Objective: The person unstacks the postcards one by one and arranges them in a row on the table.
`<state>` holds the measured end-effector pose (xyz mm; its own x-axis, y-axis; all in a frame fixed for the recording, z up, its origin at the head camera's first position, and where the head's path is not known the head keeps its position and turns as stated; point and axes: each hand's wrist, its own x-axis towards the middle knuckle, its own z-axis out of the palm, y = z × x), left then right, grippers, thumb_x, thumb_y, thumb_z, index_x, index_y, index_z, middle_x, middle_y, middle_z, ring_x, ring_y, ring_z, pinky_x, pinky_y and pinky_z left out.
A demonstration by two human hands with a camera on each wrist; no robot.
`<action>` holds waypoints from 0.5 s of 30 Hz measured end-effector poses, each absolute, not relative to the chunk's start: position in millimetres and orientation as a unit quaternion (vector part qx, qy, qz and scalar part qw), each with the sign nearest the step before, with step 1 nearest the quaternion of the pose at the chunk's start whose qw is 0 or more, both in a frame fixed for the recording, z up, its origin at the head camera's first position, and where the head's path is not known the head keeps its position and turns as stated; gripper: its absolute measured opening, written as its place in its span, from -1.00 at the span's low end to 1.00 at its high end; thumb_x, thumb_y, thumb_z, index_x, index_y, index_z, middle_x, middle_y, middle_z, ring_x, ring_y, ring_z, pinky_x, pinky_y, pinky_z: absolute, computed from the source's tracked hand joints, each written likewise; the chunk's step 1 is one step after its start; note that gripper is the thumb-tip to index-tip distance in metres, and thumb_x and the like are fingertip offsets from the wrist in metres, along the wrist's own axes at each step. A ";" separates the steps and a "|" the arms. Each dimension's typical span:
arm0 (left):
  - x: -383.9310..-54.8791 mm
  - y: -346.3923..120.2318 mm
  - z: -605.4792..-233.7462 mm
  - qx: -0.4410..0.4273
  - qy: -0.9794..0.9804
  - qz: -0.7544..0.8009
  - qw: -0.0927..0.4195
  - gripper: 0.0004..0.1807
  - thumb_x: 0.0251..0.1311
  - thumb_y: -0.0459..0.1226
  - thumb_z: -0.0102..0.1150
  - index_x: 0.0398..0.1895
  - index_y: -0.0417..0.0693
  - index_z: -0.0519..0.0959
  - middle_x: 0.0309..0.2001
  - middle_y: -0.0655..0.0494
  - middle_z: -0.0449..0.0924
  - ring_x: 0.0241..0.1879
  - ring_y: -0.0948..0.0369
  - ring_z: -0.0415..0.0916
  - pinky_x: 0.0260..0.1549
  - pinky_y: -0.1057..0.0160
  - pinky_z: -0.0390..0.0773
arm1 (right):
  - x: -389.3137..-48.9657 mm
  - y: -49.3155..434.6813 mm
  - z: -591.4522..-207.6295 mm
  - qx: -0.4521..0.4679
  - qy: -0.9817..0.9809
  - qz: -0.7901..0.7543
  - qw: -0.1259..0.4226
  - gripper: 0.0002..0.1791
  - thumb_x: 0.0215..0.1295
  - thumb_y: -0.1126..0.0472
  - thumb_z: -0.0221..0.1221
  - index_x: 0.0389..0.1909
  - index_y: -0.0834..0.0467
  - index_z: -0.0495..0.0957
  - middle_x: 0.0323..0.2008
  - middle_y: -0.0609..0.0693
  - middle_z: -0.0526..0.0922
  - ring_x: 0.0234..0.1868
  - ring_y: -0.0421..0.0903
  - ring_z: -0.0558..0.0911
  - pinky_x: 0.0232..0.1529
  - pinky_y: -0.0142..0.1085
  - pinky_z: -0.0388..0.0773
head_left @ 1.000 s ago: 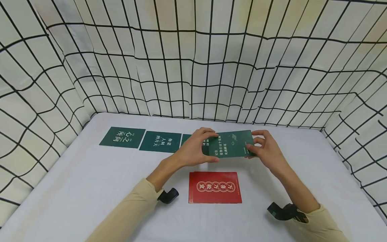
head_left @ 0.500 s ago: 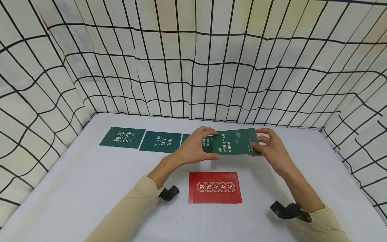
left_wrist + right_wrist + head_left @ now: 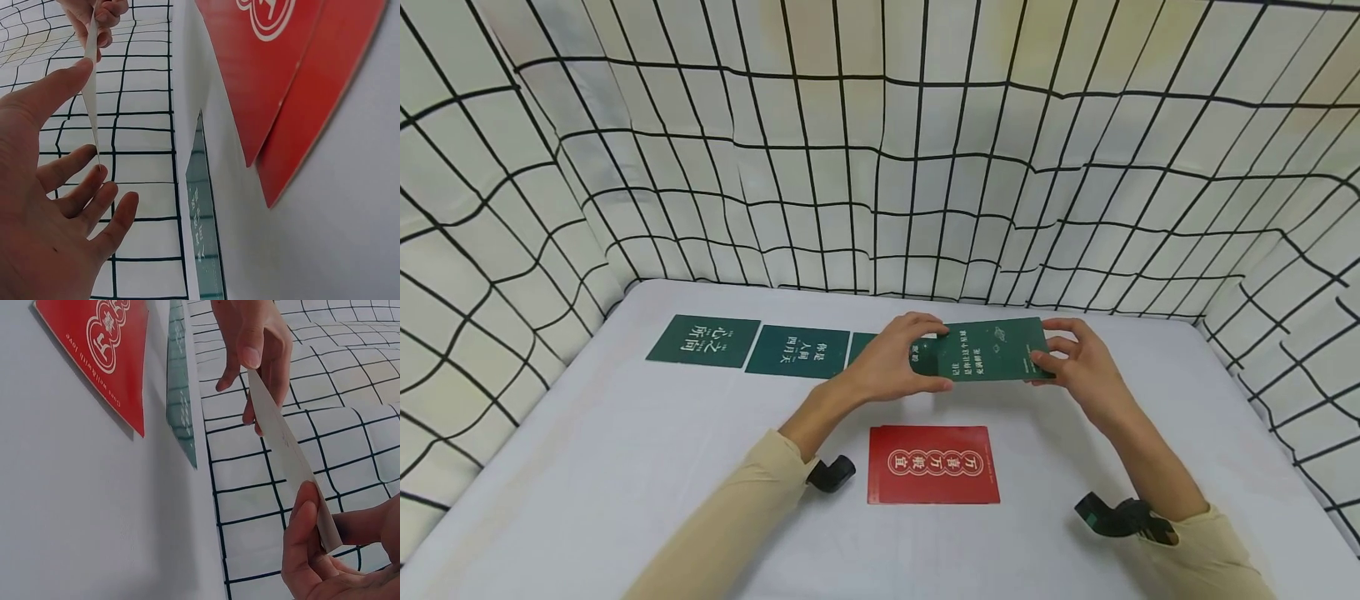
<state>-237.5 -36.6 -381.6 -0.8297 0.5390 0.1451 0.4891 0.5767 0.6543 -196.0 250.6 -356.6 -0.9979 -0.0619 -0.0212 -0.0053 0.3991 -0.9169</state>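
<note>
Above the table, both hands hold a green card (image 3: 996, 354) printed with white writing and a small drawing. My right hand (image 3: 1086, 375) pinches its right end, thumb on the printed face and fingers underneath. At the other end my left hand (image 3: 895, 358) grips the card across its width, thumb at the near edge and fingertips at the far edge. The pale underside of the card (image 3: 284, 450) shows in the right wrist view. Another green card (image 3: 861, 343) lies on the table below, partly hidden by my left hand.
Two more green cards, one in the middle (image 3: 797, 367) and one at far left (image 3: 700, 357), continue the row. Nearer lies a small pile of red cards (image 3: 934, 492) with white lettering. Black netting (image 3: 880, 155) over white cloth borders the white table (image 3: 625, 467).
The held card and my right hand have moved right and slightly up in the head view. My left hand has shifted a little right too, keeping its grip.
</note>
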 end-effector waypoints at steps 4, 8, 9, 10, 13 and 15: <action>-241.1 -32.1 -381.0 0.287 0.889 0.355 0.036 -0.14 0.08 -0.01 0.55 0.47 0.03 0.45 0.55 0.02 0.30 0.56 0.02 0.21 0.46 -0.11 0.41 | -198.2 255.1 -358.3 -0.013 0.838 -0.545 0.029 -0.31 0.51 0.31 0.16 0.53 0.31 0.09 0.05 0.35 0.62 -0.24 -0.24 0.74 -0.12 -0.37 0.76; -244.0 -25.5 -381.2 0.287 0.891 0.350 0.036 -0.13 0.08 0.00 0.55 0.48 0.03 0.44 0.56 0.02 0.29 0.57 0.02 0.20 0.46 -0.11 0.42 | -199.4 260.5 -360.5 -0.002 0.839 -0.543 0.029 -0.31 0.51 0.31 0.15 0.53 0.31 0.09 0.03 0.30 0.62 -0.24 -0.22 0.75 -0.11 -0.34 0.77; -244.4 -24.2 -381.7 0.287 0.892 0.348 0.036 -0.13 0.08 0.00 0.55 0.48 0.03 0.44 0.56 0.02 0.29 0.57 0.02 0.19 0.46 -0.11 0.42 | -199.5 261.6 -361.3 0.000 0.840 -0.542 0.029 -0.32 0.51 0.32 0.15 0.53 0.31 0.09 0.03 0.30 0.61 -0.24 -0.22 0.75 -0.11 -0.34 0.77; -244.8 -23.2 -382.4 0.287 0.893 0.346 0.036 -0.13 0.08 0.00 0.55 0.48 0.04 0.44 0.56 0.02 0.29 0.57 0.02 0.19 0.46 -0.12 0.42 | -199.9 262.4 -362.3 0.002 0.840 -0.542 0.030 -0.31 0.51 0.32 0.14 0.53 0.31 0.08 0.04 0.31 0.61 -0.24 -0.22 0.75 -0.11 -0.34 0.77; -245.8 -21.6 -383.8 0.287 0.894 0.343 0.037 -0.13 0.08 0.00 0.55 0.48 0.03 0.45 0.57 0.02 0.28 0.58 0.02 0.19 0.46 -0.11 0.41 | -201.3 263.3 -364.8 0.003 0.841 -0.540 0.032 -0.31 0.51 0.33 0.13 0.54 0.32 0.08 0.09 0.36 0.60 -0.23 -0.22 0.74 -0.13 -0.37 0.76; -246.7 -21.4 -384.2 0.287 0.896 0.338 0.035 -0.13 0.07 0.00 0.55 0.48 0.03 0.45 0.56 0.02 0.28 0.58 0.02 0.19 0.47 -0.11 0.41 | -202.9 263.2 -366.4 0.003 0.842 -0.539 0.035 -0.31 0.52 0.33 0.13 0.54 0.32 0.07 0.11 0.37 0.60 -0.23 -0.22 0.74 -0.13 -0.39 0.76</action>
<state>-246.7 -21.4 -384.2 -0.8329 0.5378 0.1310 0.4905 0.6074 0.6249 -202.9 263.2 -366.4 -0.9976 -0.0321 -0.0616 0.0425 0.4188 -0.9071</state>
